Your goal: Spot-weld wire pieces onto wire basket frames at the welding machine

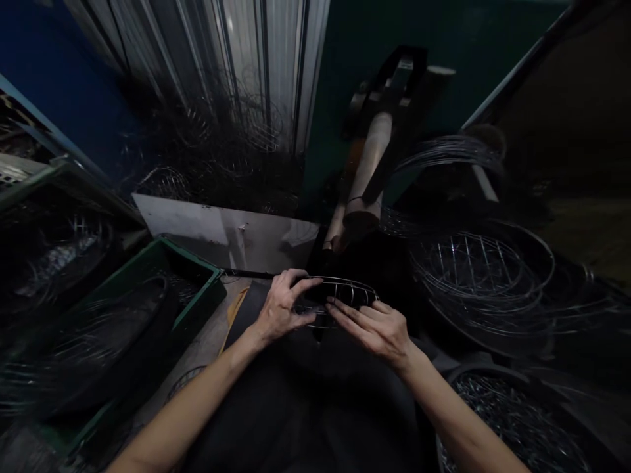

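Near the middle of the head view, a round wire frame (pixel 351 285) with thin cross wires is held between both hands above a dark lap. My left hand (pixel 286 305) grips its left side, with the thumb and fingers spread around the rim. On the right side, my right hand (pixel 372 325) holds the frame, its fingers stretched along the near edge. The lower part of the frame is dim and partly hidden by the fingers.
A green crate (pixel 197 315) and dark tubs with wire pieces stand left. Ahead are a white board (pixel 231 236) and a machine with a metal cylinder (pixel 372 157). Wire rings (pixel 473 269) lie right, above a tub of small metal parts (pixel 513 420).
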A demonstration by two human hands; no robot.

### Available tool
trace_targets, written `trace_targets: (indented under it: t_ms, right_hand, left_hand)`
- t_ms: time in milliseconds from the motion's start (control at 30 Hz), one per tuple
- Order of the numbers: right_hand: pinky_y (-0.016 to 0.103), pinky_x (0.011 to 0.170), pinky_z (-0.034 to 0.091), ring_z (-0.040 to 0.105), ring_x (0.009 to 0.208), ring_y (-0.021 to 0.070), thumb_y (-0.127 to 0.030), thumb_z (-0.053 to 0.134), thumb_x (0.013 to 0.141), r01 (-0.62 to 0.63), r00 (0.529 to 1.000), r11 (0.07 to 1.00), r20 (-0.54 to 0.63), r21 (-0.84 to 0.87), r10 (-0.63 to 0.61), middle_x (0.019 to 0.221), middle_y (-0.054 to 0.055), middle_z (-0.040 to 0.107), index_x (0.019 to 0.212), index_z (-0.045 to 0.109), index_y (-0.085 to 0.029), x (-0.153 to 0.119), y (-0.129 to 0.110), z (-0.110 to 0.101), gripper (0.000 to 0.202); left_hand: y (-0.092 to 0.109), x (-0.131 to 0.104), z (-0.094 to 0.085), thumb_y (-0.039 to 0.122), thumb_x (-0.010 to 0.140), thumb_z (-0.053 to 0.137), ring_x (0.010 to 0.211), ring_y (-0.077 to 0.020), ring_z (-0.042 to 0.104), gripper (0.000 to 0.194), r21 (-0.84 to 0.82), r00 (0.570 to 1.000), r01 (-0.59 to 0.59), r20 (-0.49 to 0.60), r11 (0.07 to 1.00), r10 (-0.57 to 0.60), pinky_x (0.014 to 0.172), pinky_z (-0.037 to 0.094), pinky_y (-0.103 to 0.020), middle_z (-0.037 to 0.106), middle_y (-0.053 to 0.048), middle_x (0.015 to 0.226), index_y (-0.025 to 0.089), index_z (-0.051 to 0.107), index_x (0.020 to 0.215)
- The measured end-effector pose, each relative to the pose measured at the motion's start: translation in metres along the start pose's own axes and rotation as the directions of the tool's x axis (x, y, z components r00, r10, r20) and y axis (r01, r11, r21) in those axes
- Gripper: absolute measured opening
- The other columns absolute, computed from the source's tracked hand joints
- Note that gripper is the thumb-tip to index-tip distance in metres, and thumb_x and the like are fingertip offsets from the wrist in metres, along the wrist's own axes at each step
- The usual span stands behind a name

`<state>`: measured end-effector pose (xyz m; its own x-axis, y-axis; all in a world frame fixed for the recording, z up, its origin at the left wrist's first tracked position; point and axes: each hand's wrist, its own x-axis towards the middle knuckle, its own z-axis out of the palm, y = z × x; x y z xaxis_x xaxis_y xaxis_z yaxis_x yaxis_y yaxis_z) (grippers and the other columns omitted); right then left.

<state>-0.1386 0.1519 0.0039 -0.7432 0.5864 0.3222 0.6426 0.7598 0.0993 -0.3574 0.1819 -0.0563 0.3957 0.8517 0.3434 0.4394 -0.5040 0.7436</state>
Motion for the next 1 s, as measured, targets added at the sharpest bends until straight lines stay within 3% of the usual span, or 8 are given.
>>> trace_targets:
  t_ms: [133, 267, 400, 533, 633, 700, 867, 1000]
  right_hand:
    - [0.027, 0.054, 0.039, 0.058, 0.063, 0.0051, -0.013, 0.048, 0.088, -0.033, 0.999, 0.999, 0.041, 0.004, 0.033, 0.125, -0.005, 0.057, 0.128, 0.049, -0.032, -0.001, 0.002, 0.006, 0.045]
    - [0.025, 0.053, 0.038, 0.058, 0.057, 0.0052, -0.015, 0.052, 0.086, -0.061, 0.998, 0.998, -0.029, -0.018, 0.060, 0.114, -0.004, 0.064, 0.116, 0.060, -0.029, 0.004, -0.002, 0.005, 0.034]
    - [0.023, 0.055, 0.042, 0.064, 0.064, 0.0091, -0.030, 0.055, 0.085, -0.275, 0.959, 0.953, -0.034, 0.126, 0.281, 0.098, -0.002, 0.071, 0.102, 0.067, -0.030, 0.007, -0.012, 0.001, 0.020]
    - [0.025, 0.064, 0.050, 0.067, 0.073, 0.0142, -0.028, 0.053, 0.086, -0.528, 0.800, 0.736, -0.041, 0.424, 0.598, 0.088, 0.002, 0.072, 0.096, 0.067, -0.026, 0.014, -0.028, -0.012, 0.017]
    - [0.028, 0.067, 0.054, 0.066, 0.074, 0.0156, -0.029, 0.055, 0.084, -0.603, 0.633, 0.534, -0.053, 0.593, 0.773, 0.085, 0.002, 0.070, 0.102, 0.064, -0.027, 0.013, -0.041, -0.023, 0.020]
    - [0.030, 0.066, 0.055, 0.066, 0.074, 0.0168, -0.033, 0.060, 0.081, -0.626, 0.525, 0.375, 0.014, 0.684, 0.851, 0.085, 0.003, 0.069, 0.111, 0.059, -0.027, 0.004, -0.050, -0.024, 0.031]
    - [0.030, 0.056, 0.054, 0.065, 0.068, 0.0184, -0.041, 0.064, 0.076, -0.638, 0.310, -0.137, 0.416, 0.757, 0.855, 0.080, 0.005, 0.068, 0.102, 0.062, -0.020, -0.026, -0.074, 0.008, 0.034]
    - [0.027, 0.052, 0.052, 0.063, 0.061, 0.0165, -0.044, 0.069, 0.069, -0.549, 0.177, -0.340, 0.503, 0.764, 0.846, 0.070, 0.003, 0.066, 0.089, 0.063, -0.017, -0.015, -0.083, 0.039, 0.034]
  left_hand:
    - [-0.003, 0.001, 0.000, 0.021, 0.066, 0.068, 0.108, -0.0249, 0.049, 0.057, 0.012, 1.000, 0.008, -0.025, 1.000, -0.008, 0.092, 0.042, -0.041, 0.048, -0.007, 0.115, 0.026, 0.050, 0.120]
    - [0.004, 0.002, -0.004, 0.018, 0.065, 0.068, 0.105, -0.0245, 0.051, 0.055, 0.006, 0.999, 0.000, -0.048, 1.000, 0.000, 0.091, 0.043, -0.040, 0.051, -0.007, 0.113, 0.025, 0.052, 0.118]
    - [0.013, 0.005, -0.005, 0.020, 0.065, 0.068, 0.105, -0.0253, 0.052, 0.056, -0.009, 0.999, 0.041, -0.019, 0.999, -0.041, 0.092, 0.042, -0.041, 0.052, -0.006, 0.113, 0.026, 0.052, 0.118]
    - [0.015, 0.009, -0.003, 0.024, 0.067, 0.068, 0.105, -0.0248, 0.052, 0.053, -0.038, 0.999, 0.029, -0.035, 0.999, -0.030, 0.092, 0.042, -0.039, 0.052, -0.007, 0.113, 0.025, 0.052, 0.118]
    - [0.010, 0.009, 0.000, 0.024, 0.067, 0.069, 0.108, -0.0248, 0.050, 0.055, -0.041, 0.999, 0.016, -0.028, 0.999, -0.017, 0.094, 0.041, -0.040, 0.051, -0.007, 0.114, 0.024, 0.052, 0.119]
    - [0.005, 0.008, 0.001, 0.024, 0.067, 0.070, 0.109, -0.0248, 0.049, 0.056, -0.028, 0.999, 0.026, -0.030, 0.999, -0.027, 0.095, 0.040, -0.040, 0.051, -0.007, 0.115, 0.025, 0.051, 0.120]
    - [0.001, 0.007, 0.000, 0.022, 0.068, 0.068, 0.108, -0.0230, 0.050, 0.053, -0.074, 0.995, 0.056, -0.075, 0.996, -0.061, 0.094, 0.042, -0.038, 0.050, -0.007, 0.113, 0.024, 0.053, 0.118]
    - [0.001, 0.007, -0.004, 0.019, 0.066, 0.067, 0.107, -0.0229, 0.052, 0.051, -0.105, 0.997, 0.027, -0.068, 0.994, -0.034, 0.093, 0.044, -0.039, 0.050, -0.007, 0.112, 0.023, 0.053, 0.115]
